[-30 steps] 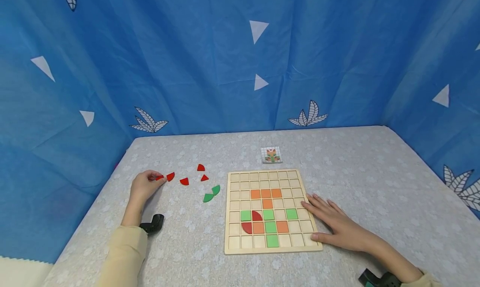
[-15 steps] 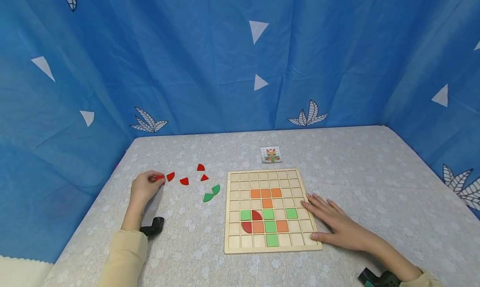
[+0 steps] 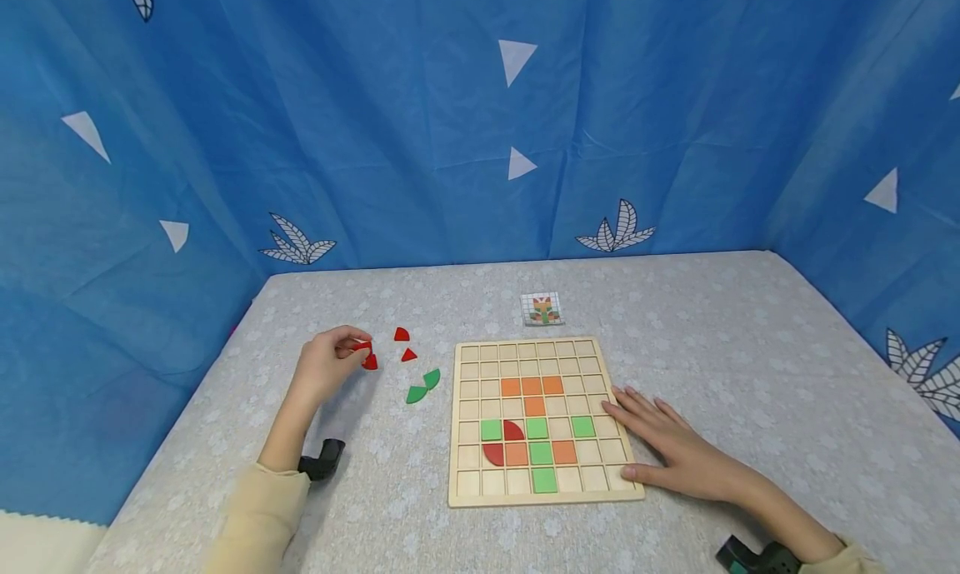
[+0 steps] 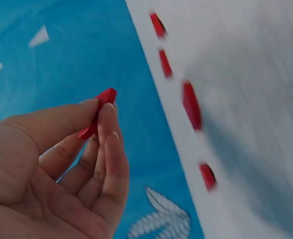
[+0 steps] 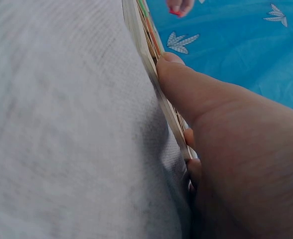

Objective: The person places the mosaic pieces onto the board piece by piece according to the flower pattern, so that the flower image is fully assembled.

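Note:
My left hand is raised over the table's left part. It pinches a flat red piece between thumb and fingers; its exact shape is partly hidden. Below lies a red quarter-circle piece, with another quarter circle and a red triangle farther right. Two green quarter circles lie nearer the board. My right hand rests at the right edge of the wooden grid board, fingers extended and touching the rim. Orange squares, green squares and red quarter circles sit in its cells.
A small card with a coloured pattern lies behind the board. The patterned tablecloth covers the table, and a blue curtain hangs behind and at both sides. Black cameras are on the wrists.
My left hand has lifted the red piece from the far left and moved rightward with it, over the other red pieces. The right hand and board have stayed still.

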### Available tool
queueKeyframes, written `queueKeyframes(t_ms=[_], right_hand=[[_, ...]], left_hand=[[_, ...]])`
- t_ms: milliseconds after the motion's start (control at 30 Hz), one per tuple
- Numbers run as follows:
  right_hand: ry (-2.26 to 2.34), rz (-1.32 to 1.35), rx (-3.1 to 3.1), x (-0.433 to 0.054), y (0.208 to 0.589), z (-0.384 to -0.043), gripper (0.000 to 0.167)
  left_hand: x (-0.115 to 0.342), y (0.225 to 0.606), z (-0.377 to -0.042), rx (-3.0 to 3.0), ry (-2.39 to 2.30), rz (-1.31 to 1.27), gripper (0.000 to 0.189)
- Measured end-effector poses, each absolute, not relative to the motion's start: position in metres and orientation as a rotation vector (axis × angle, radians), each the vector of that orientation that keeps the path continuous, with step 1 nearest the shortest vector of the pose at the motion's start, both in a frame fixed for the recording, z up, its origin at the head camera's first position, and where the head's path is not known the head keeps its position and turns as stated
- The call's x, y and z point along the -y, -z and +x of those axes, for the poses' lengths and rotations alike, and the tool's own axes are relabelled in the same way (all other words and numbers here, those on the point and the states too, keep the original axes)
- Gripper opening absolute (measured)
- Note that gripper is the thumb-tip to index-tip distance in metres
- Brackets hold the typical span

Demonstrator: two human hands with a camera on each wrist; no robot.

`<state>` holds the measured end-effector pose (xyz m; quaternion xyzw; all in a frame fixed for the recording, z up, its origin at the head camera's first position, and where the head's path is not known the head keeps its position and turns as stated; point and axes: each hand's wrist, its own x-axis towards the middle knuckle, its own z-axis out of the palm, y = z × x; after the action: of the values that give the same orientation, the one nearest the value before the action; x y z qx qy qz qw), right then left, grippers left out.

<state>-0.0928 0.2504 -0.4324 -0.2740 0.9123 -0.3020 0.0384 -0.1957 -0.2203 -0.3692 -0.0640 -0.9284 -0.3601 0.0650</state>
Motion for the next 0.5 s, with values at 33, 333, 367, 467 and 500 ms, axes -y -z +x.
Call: queueKeyframes(t_ms=[33, 333, 367, 467, 500], right_hand=[[0.929, -0.842, -2.797, -0.250, 0.432, -0.093, 0.077], [0.928, -0.842, -2.795, -0.250, 0.432, -0.093, 0.077], [0.930, -0.840, -2.794, -0.250, 0.432, -0.093, 0.077], [0.931, -0.831, -2.792, -0.250, 0.432, -0.093, 0.077], [0.928, -0.827, -2.793, -0.250, 0.432, -0.093, 0.077]], left_hand=[[0.213, 0.366, -0.194, 2.803, 1.123, -0.230, 0.019], [0.156, 0.348, -0.174, 2.766, 1.505, -0.524, 0.021], [0.151, 0.347, -0.173, 2.762, 1.525, -0.542, 0.019], [0.136, 0.342, -0.168, 2.749, 1.557, -0.608, 0.019], [0.131, 0.341, -0.166, 2.745, 1.564, -0.626, 0.019]])
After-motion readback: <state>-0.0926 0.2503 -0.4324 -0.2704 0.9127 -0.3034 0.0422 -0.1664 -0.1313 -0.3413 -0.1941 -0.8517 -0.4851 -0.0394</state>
